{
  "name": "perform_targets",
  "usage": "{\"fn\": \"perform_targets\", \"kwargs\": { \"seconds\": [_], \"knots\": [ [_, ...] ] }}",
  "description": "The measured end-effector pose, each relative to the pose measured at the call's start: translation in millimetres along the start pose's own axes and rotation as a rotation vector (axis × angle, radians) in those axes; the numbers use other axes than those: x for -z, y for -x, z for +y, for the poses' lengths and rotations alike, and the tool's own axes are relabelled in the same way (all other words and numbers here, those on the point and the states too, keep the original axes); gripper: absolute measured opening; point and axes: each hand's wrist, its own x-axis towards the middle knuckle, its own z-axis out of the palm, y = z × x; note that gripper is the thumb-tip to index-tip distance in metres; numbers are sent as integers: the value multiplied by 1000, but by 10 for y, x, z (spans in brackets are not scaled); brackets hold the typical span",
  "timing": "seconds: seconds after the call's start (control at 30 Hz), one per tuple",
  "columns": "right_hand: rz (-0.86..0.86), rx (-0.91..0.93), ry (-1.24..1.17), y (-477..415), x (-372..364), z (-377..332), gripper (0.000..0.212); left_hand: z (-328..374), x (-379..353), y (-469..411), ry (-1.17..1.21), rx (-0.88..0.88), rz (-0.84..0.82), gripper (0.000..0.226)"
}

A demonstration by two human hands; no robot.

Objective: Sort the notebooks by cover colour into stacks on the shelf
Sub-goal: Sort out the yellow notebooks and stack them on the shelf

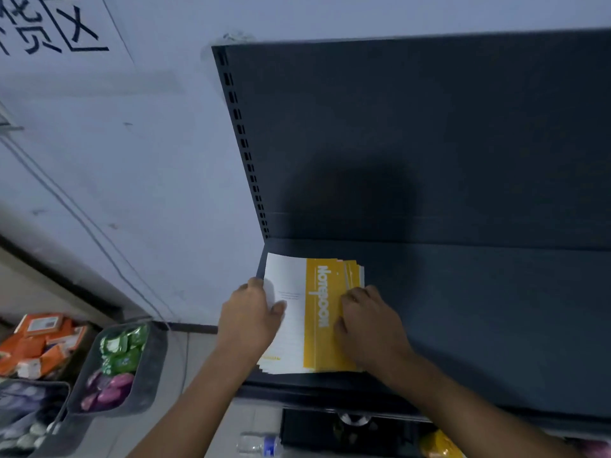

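Observation:
A stack of several notebooks (309, 345) with white and yellow covers lies at the left end of the dark shelf (479, 312). The top cover shows a yellow band with white lettering. My left hand (249, 317) grips the stack's left edge, thumb on the white part of the cover. My right hand (370, 322) rests on the yellow right side of the stack with its fingers bent over the fanned right edges. The notebooks below the top one show only their edges.
The shelf's dark back panel (429, 143) rises behind the stack. Grey bins on the floor at the left hold green and purple packets (115, 361) and orange packs (36, 345). A plastic water bottle (259, 444) lies below the shelf's front edge.

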Motion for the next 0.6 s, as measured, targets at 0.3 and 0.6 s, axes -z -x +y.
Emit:
{"fn": "perform_targets", "kwargs": {
  "seconds": [0.3, 0.6],
  "knots": [
    [67, -1, -12, 5, -73, -172, 29, -116, 101, -123, 97, 91, -171, 23],
    [117, 50, -23, 15, -149, -290, 19, -169, 256, -138, 247, 132, -265, 26]
  ]
}}
